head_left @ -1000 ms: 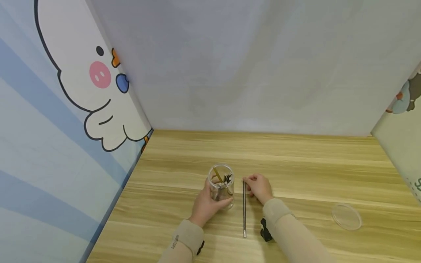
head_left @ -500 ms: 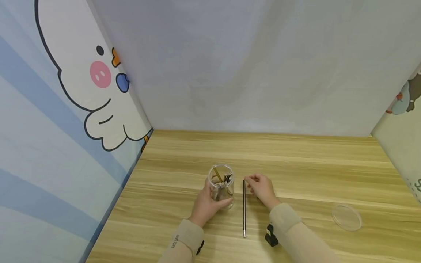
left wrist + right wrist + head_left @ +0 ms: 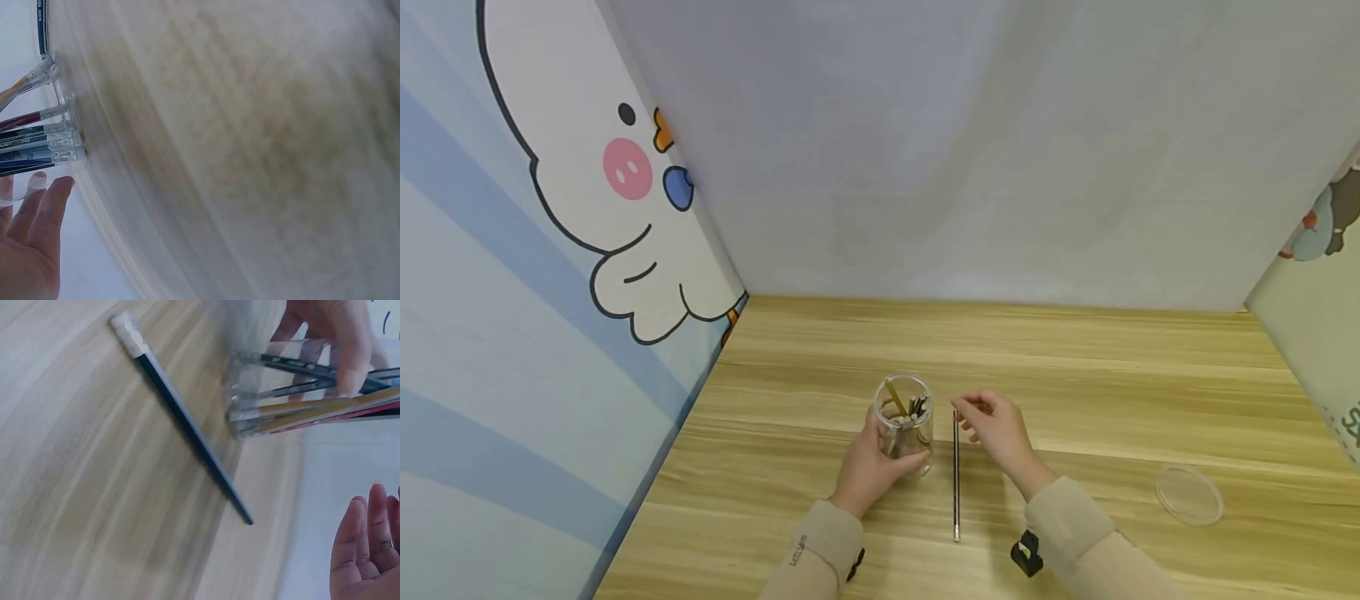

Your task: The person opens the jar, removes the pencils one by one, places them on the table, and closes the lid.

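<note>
Right hand (image 3: 1000,427) shifted rightward, near pencil (image 3: 957,483).

Light-brown wood-grain tabletop (image 3: 1075,367), streaks running side to side. Flat, round, see-through plastic disc (image 3: 1189,495) lying on its right part, apart from the panels. Plain greyish-white fabric-like backdrop (image 3: 962,150) along the far edge, soft shading folds. Left: pale-blue panel with darker blue diagonal stripes (image 3: 475,358), printed with large white cartoon character (image 3: 565,125), thick black outline. Print details: black oval eye (image 3: 627,114), pink round patch (image 3: 628,169) with two white ovals, orange shape (image 3: 662,131), blue rounded shape (image 3: 678,188). Right: pale cream-green panel (image 3: 1318,325), blue-and-brown cartoon print (image 3: 1318,225), green lettering (image 3: 1351,425) cut off at frame edge.
</note>
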Tool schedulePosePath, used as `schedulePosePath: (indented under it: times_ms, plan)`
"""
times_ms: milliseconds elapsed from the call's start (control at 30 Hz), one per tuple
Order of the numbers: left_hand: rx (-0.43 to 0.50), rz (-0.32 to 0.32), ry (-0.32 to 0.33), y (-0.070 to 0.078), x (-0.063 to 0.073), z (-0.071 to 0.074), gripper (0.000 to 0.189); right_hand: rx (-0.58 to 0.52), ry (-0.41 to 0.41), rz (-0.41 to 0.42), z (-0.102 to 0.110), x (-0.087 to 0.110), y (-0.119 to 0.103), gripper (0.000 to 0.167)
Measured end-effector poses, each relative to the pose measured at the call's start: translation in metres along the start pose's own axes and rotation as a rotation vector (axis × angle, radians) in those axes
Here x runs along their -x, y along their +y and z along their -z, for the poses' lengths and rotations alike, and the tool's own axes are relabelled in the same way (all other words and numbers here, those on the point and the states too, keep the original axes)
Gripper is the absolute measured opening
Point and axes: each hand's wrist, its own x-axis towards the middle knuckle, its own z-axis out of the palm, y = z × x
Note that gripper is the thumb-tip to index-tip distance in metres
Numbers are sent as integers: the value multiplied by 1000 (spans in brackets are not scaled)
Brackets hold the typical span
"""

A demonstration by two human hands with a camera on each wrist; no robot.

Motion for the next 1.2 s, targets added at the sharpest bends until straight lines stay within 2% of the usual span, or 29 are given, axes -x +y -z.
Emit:
schedulePosePath:
  times_ms: [267, 633, 933, 1200]
  plan:
    - [4, -12, -2, 0, 0, 0, 98, -59, 9, 54, -4, 14, -23, 22]
    - [20, -27, 4, -2, 1, 0, 96, -117, 38, 156, -14, 28, -41, 20]
    - [20, -32, -7, -1, 1, 1, 94, -79, 18, 258, -23, 34, -52, 20]
    - [26, -38, -12, -2, 1, 1, 94, -35, 20, 294, -28, 33, -56, 18]
